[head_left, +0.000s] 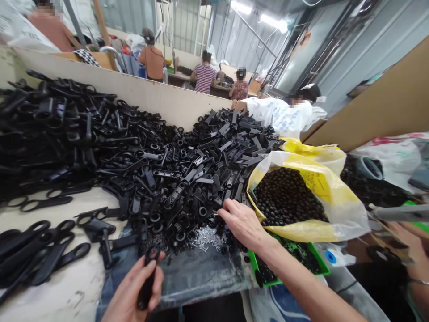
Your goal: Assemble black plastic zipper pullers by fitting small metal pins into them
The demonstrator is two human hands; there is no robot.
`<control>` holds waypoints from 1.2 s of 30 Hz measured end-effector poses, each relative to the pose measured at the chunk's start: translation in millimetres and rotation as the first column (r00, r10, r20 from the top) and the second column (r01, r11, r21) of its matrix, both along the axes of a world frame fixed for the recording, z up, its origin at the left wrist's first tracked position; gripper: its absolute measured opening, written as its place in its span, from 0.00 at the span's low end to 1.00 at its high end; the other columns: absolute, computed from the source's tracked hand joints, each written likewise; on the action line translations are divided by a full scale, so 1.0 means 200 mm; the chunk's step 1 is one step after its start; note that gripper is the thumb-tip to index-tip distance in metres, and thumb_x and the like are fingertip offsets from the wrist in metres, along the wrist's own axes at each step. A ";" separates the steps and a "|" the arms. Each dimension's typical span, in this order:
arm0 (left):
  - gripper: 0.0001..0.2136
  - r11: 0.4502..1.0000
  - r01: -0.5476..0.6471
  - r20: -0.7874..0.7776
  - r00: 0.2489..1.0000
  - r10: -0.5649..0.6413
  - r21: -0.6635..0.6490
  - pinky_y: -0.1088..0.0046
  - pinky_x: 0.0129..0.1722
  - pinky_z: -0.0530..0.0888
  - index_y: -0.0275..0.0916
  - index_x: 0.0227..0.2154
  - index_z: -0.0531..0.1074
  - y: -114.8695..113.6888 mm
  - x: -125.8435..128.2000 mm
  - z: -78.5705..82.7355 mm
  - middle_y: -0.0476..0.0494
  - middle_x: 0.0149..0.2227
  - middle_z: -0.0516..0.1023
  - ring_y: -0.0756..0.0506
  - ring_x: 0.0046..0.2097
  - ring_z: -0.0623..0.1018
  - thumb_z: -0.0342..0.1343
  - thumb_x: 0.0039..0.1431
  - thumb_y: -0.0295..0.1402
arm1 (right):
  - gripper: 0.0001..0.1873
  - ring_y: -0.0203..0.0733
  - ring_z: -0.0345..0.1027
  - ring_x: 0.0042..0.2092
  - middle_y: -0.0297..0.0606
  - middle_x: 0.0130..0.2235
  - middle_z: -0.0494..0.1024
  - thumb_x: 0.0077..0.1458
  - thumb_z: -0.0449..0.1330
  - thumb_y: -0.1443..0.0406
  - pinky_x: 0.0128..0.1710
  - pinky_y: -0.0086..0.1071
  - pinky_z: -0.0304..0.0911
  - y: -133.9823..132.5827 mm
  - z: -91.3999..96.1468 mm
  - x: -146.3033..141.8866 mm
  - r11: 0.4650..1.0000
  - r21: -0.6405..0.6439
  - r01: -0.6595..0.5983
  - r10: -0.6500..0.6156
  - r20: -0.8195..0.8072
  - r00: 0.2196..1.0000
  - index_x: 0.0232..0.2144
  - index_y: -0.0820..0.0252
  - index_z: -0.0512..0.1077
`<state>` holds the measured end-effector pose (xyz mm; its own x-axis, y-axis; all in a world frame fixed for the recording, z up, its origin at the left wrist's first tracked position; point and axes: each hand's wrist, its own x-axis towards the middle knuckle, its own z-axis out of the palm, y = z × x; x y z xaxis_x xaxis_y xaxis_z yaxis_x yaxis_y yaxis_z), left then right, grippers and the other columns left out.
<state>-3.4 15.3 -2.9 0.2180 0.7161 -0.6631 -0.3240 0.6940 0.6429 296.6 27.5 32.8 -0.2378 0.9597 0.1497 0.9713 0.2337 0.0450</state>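
My left hand (pixel 142 286) is closed around a black plastic handle-like part (pixel 147 284), its ring end up between thumb and fingers. Over the right edge of the heap, my right hand (pixel 239 221) has thumb and forefinger pinched together; what lies between the fingertips is too small to make out. Just left of it is a small pile of silvery metal pins (pixel 208 238). Darker small screws or pins (pixel 156 241) lie above my left hand. Behind both hands spreads a big heap of black plastic parts (pixel 187 170), some long and flat, some ring-shaped.
A yellow-and-white bag (pixel 348 214) of black beads (pixel 288 192) stands right of my right hand, with a green tray (pixel 321 264) of small black parts below. Ringed black parts (pixel 43 250) lie at left. A low board (pixel 167 98) backs the heap. Several people work beyond; another person's arm (pixel 412 250) is at right.
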 end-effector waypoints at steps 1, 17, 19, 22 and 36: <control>0.26 1.000 0.011 0.026 1.000 -0.011 -0.005 0.75 0.27 0.68 0.39 0.44 0.78 0.00 0.00 0.01 0.50 0.26 0.76 0.49 0.26 0.69 0.74 0.43 0.46 | 0.11 0.43 0.71 0.40 0.40 0.41 0.77 0.63 0.59 0.76 0.38 0.31 0.66 0.01 0.00 0.01 1.000 0.002 -0.031 0.031 0.015 0.999 0.35 0.56 0.76; 0.23 0.997 -0.073 0.131 0.988 0.077 -0.038 0.70 0.34 0.69 0.37 0.47 0.78 -0.01 -0.02 -0.02 0.44 0.33 0.82 0.44 0.34 0.75 0.68 0.46 0.35 | 0.16 0.41 0.78 0.41 0.43 0.46 0.79 0.74 0.49 0.64 0.41 0.32 0.75 -0.06 -0.07 0.18 0.980 0.163 -0.113 0.129 -0.091 0.988 0.41 0.58 0.77; 0.23 0.997 -0.073 0.148 0.986 0.075 -0.022 0.70 0.35 0.69 0.37 0.49 0.77 -0.01 -0.01 -0.02 0.42 0.35 0.83 0.44 0.36 0.75 0.67 0.48 0.35 | 0.17 0.41 0.79 0.39 0.44 0.45 0.79 0.74 0.49 0.63 0.39 0.32 0.74 -0.07 -0.05 0.16 0.974 0.211 -0.081 0.113 -0.141 0.984 0.40 0.59 0.78; 0.21 0.996 -0.081 0.159 0.985 0.075 0.037 0.69 0.37 0.69 0.38 0.50 0.77 -0.03 0.03 -0.01 0.41 0.40 0.84 0.43 0.41 0.76 0.64 0.52 0.34 | 0.12 0.41 0.78 0.38 0.43 0.42 0.80 0.72 0.54 0.62 0.38 0.32 0.73 -0.07 -0.02 0.03 0.944 0.328 0.030 0.082 -0.323 0.943 0.39 0.59 0.77; 0.15 0.906 -0.386 0.284 0.861 0.422 -0.175 0.60 0.69 0.62 0.41 0.53 0.75 -0.04 0.07 0.02 0.41 0.53 0.83 0.44 0.60 0.78 0.52 0.68 0.26 | 0.12 0.45 0.81 0.45 0.47 0.44 0.79 0.69 0.57 0.65 0.40 0.28 0.78 -0.19 -0.22 -0.83 0.957 0.280 -0.082 0.269 -0.739 0.618 0.50 0.60 0.77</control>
